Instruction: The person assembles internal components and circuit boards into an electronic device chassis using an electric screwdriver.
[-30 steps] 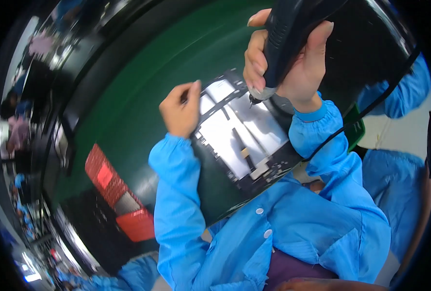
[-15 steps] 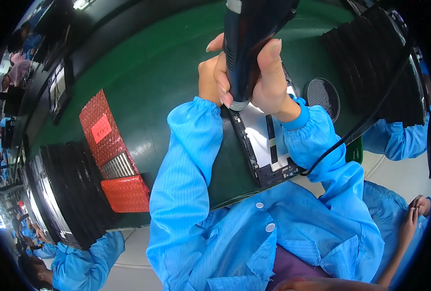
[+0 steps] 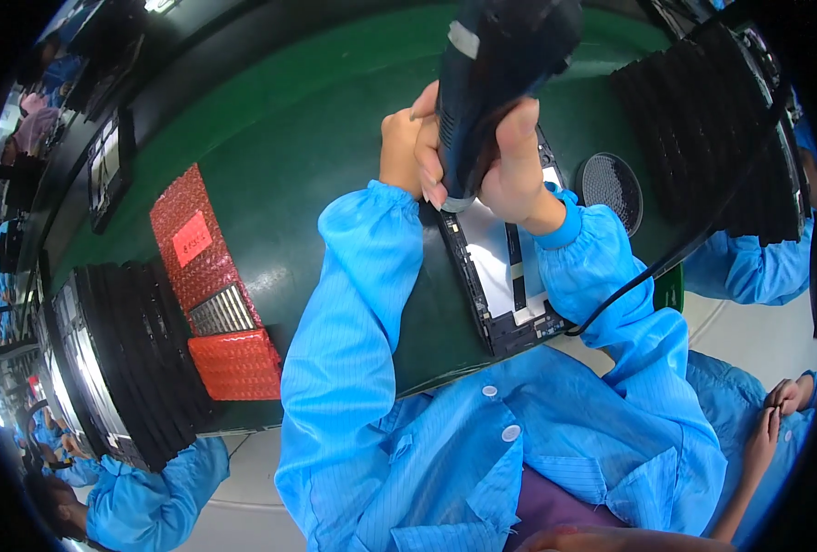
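Observation:
Wrapped around a black corded electric screwdriver (image 3: 478, 115) is my right hand (image 3: 517, 170), its thumb on the near side. The tool leans slightly, with its grey nose down at the left edge of an opened tablet (image 3: 491, 276); its tip is hidden. The tablet lies on the green table, showing a silver-white inside, a dark ribbon strip and a black frame. Beside the tool, my left hand (image 3: 397, 147) reaches over the tablet's far left part. Its fingers are hidden behind my right hand and the tool, so their hold cannot be seen.
A red bubble-wrap pouch (image 3: 234, 363) with metallic strips lies left on the green table (image 3: 335, 129). Black stacks of panels stand left (image 3: 137, 359) and right (image 3: 702, 129). A round black dish (image 3: 611, 193) sits right of the tablet. A black cable (image 3: 643, 274) crosses my right sleeve. People sit nearby.
The screwdriver and my right hand have shifted slightly right and nearer to me, the tool's top leaning a little more to the right. The tablet stays in place.

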Demonstrator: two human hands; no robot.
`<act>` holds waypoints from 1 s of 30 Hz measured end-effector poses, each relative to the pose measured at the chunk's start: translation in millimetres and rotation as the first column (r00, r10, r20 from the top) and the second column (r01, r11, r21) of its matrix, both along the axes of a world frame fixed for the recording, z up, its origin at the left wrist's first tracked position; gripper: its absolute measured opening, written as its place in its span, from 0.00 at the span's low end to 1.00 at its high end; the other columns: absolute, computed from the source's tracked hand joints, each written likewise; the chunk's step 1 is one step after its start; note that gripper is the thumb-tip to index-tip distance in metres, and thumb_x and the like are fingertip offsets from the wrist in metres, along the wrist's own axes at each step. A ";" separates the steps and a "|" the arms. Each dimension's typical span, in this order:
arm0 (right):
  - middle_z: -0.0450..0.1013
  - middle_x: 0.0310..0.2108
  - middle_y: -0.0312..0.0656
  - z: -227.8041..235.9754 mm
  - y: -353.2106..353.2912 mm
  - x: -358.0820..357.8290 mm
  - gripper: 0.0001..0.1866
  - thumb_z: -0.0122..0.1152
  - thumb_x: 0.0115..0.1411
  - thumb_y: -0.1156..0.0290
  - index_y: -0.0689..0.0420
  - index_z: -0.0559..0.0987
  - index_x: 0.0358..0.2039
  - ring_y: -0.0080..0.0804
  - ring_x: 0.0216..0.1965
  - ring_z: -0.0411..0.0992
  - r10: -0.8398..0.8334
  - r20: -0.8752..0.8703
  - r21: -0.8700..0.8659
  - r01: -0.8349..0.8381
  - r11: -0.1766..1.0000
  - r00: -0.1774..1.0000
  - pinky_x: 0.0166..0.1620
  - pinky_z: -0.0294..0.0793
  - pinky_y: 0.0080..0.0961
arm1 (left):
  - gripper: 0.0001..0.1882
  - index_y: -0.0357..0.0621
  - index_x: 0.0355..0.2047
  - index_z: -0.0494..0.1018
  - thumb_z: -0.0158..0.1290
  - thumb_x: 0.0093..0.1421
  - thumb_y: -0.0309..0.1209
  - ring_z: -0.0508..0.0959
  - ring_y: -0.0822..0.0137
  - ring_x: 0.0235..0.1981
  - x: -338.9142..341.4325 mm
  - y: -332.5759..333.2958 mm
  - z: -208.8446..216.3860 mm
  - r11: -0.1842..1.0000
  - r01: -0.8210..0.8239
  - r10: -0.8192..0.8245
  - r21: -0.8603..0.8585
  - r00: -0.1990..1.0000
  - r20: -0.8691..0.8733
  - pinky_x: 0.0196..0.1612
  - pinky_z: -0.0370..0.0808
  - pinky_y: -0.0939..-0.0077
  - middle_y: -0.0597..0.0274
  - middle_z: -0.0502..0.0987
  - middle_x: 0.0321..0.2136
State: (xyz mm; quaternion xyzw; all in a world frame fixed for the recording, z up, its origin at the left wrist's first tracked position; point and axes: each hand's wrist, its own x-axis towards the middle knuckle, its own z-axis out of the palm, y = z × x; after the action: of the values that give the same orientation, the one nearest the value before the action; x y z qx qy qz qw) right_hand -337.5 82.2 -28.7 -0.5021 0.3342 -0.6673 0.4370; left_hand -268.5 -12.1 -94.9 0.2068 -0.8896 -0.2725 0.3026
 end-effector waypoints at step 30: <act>0.64 0.18 0.40 0.4 56.6 -69.8 0.45 0.29 0.55 0.29 0.65 0.62 0.47 0.27 0.15 0.65 -0.287 0.100 -0.114 0.298 0.948 0.953 0.20 0.69 0.25 | 0.18 0.35 0.41 0.69 0.53 0.53 0.35 0.68 0.51 0.51 15.2 -48.7 23.4 0.858 -0.217 0.369 -0.465 0.890 0.266 0.50 0.69 0.66 0.48 0.70 0.45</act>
State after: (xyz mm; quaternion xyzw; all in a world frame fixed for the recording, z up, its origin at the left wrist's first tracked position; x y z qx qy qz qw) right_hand -407.3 138.8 -28.2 -0.4461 0.3434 -0.7648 0.3134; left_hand -253.3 -60.7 -71.6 0.3159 -0.9234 0.0177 0.2174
